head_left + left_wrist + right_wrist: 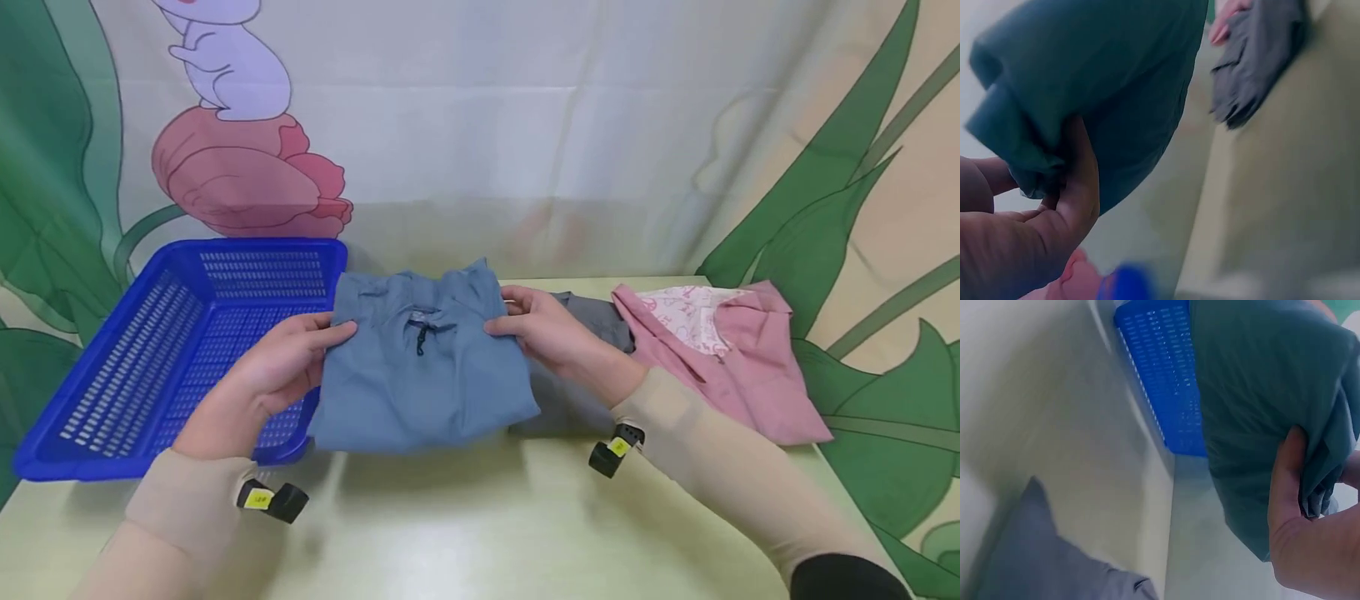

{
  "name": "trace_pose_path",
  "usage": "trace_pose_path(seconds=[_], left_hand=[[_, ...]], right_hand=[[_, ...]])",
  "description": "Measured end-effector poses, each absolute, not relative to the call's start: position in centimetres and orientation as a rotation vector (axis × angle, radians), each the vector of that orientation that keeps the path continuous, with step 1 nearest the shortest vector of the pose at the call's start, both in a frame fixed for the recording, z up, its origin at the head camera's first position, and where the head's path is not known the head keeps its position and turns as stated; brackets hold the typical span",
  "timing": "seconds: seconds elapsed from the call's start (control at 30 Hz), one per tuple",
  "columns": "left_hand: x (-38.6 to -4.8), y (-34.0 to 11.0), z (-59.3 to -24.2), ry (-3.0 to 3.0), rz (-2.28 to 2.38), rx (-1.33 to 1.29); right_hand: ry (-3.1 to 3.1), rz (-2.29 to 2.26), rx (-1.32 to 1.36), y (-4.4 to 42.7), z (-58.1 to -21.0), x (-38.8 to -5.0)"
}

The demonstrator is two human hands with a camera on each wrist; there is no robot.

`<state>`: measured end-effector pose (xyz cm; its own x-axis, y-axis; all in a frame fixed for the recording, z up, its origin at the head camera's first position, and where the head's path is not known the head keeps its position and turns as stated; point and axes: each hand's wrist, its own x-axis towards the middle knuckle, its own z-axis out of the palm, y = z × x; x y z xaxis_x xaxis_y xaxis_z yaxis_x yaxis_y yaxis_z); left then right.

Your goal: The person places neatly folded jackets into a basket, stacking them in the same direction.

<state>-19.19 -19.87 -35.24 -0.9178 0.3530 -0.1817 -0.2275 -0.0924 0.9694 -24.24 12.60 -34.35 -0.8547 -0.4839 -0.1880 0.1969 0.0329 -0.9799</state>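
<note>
A folded blue jacket (427, 375) with a dark zip pull at its collar hangs above the table, held between both hands. My left hand (285, 358) pinches its left edge, thumb on the front and fingers behind. On the opposite edge my right hand (551, 329) pinches it the same way. In the left wrist view the thumb and fingers close on the layered cloth (1041, 144). The right wrist view shows the thumb pressed against the folded cloth (1260, 406). Part of the basket's right side is hidden behind the jacket.
A blue plastic basket (112, 375) stands at the left of the pale table (420, 533). Behind my right hand lies a folded grey garment (562, 400), partly hidden. A folded pink garment (757, 367) with a patterned lining lies at the right. A printed curtain (480, 150) hangs behind.
</note>
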Motion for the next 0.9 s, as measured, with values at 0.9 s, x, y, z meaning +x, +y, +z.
trace_pose_path(seconds=[0.9], left_hand=[[-21.4,-32.7,-33.0,2.116,1.723,0.225]], right_hand=[[1.752,-1.848,-0.285,4.1,-31.6,-26.3]])
